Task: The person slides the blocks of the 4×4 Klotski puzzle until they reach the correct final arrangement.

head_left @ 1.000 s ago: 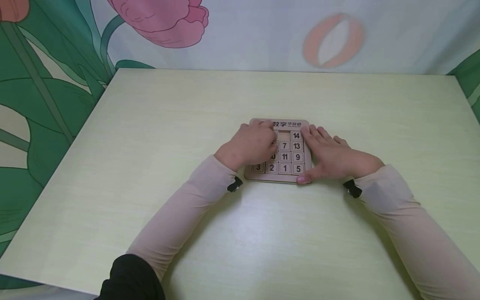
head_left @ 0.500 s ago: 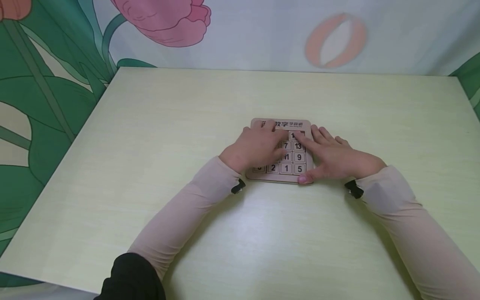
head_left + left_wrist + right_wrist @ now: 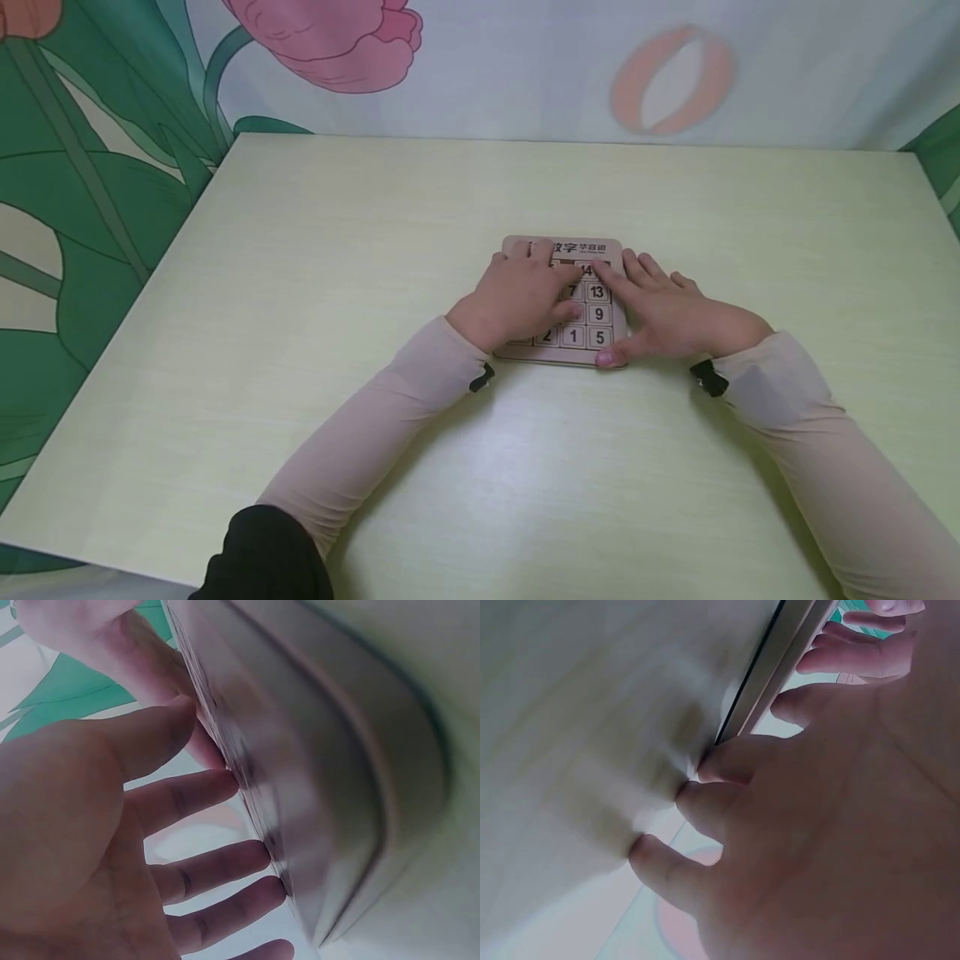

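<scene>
A wooden sliding number puzzle (image 3: 558,357) lies flat on the table, its printed title strip at the far side. My left hand (image 3: 517,296) is spread over its left part and hides many tiles; in the left wrist view several fingertips (image 3: 255,855) touch its face. The left index finger reaches the left side of the number 14 tile (image 3: 587,270), and my right index finger reaches its right side. Dark gaps show on both sides of that tile. My right hand (image 3: 663,315) lies along the right edge, thumb at the near right corner, other fingertips (image 3: 649,851) on the table.
The pale table (image 3: 360,250) extends around the puzzle on every side. Behind it hangs a backdrop (image 3: 517,67) printed with flowers and large green leaves.
The 14 tile has slid left, off the right end of its row. My left hand has shifted right, its index finger straightening towards the tile. My right index finger has moved from the rim onto the tiles.
</scene>
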`<act>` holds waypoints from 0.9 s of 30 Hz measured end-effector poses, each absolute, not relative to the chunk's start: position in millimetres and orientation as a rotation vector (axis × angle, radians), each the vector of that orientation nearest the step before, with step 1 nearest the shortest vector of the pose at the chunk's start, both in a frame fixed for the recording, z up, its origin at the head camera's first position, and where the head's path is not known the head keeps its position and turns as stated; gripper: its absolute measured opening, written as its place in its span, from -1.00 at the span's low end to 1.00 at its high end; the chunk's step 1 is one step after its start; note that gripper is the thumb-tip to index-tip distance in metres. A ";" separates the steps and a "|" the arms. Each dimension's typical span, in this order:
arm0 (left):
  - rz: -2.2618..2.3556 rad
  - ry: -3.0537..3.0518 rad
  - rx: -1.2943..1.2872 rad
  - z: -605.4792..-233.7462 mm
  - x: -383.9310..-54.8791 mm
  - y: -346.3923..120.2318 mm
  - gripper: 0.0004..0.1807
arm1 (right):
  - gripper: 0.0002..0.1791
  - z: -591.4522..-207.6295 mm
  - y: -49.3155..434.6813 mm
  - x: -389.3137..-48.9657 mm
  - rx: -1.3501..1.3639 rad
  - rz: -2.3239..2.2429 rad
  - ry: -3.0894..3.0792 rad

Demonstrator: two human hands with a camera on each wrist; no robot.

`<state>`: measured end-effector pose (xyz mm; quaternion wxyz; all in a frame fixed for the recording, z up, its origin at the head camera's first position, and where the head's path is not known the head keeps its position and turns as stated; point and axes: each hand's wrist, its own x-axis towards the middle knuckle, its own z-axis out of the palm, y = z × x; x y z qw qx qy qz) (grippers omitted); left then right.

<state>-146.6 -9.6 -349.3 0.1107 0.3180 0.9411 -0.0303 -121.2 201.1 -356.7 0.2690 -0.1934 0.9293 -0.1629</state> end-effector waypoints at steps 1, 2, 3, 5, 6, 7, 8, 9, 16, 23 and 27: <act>-0.084 2.766 0.934 -348.9 -146.5 -9.4 -0.38 | 0.41 -356.9 201.1 -121.0 -0.519 -0.437 2.506; -0.081 2.765 0.934 -348.7 -146.6 -9.2 -0.39 | 0.42 -357.1 201.0 -120.9 -0.515 -0.437 2.506; -0.082 2.764 0.936 -348.3 -146.7 -9.0 -0.40 | 0.42 -357.2 201.0 -120.7 -0.511 -0.438 2.506; -0.080 2.760 0.934 -347.9 -147.3 -8.6 -0.41 | 0.42 -357.4 201.2 -120.3 -0.505 -0.441 2.507; -0.080 2.758 0.932 -347.6 -147.7 -8.4 -0.41 | 0.42 -357.4 201.2 -120.2 -0.505 -0.443 2.508; -0.080 2.756 0.929 -347.4 -148.2 -8.2 -0.42 | 0.42 -357.3 201.2 -120.1 -0.505 -0.444 2.509; -0.075 2.757 0.925 -347.3 -148.5 -8.1 -0.43 | 0.41 -357.2 201.2 -120.0 -0.505 -0.446 2.509; -0.069 2.759 0.920 -347.3 -148.8 -8.1 -0.43 | 0.41 -357.2 201.3 -120.0 -0.507 -0.446 2.510; -0.047 2.767 0.907 -346.3 -148.9 -9.2 -0.47 | 0.33 -356.4 201.9 -119.2 -0.532 -0.460 2.513; -0.092 2.758 0.929 -346.6 -147.6 -9.1 -0.35 | 0.29 -356.4 202.0 -119.7 -0.546 -0.453 2.509; -0.121 2.749 0.927 -346.3 -146.4 -8.6 -0.33 | 0.28 -355.3 201.8 -119.6 -0.550 -0.452 2.505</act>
